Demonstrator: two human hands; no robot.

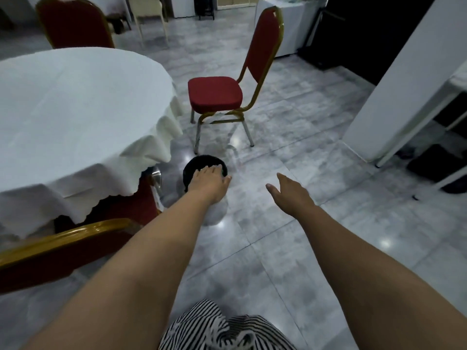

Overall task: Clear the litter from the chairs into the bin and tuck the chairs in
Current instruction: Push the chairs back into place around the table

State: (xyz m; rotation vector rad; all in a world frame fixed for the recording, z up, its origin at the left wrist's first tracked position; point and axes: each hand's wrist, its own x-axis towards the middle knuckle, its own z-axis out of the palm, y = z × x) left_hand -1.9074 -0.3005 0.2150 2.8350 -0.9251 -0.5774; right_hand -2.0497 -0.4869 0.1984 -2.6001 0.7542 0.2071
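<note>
A small round bin (199, 162) with a black liner stands on the floor beside the table. My left hand (209, 181) hovers over its rim, palm down, fingers spread, holding nothing. My right hand (290, 190) is open over the bare floor to the right of the bin. A red chair with a gold frame (214, 93) stands pulled out beyond the bin, its seat bare. Another red chair's back (63, 246) is at my lower left, close to the table. A third red chair (73, 21) stands at the table's far side.
A round table with a white cloth (75, 109) fills the left. A white pillar (404, 84) and a white bench frame (449, 102) stand at the right. Grey glossy tiles (290, 122) run between the table and the pillar.
</note>
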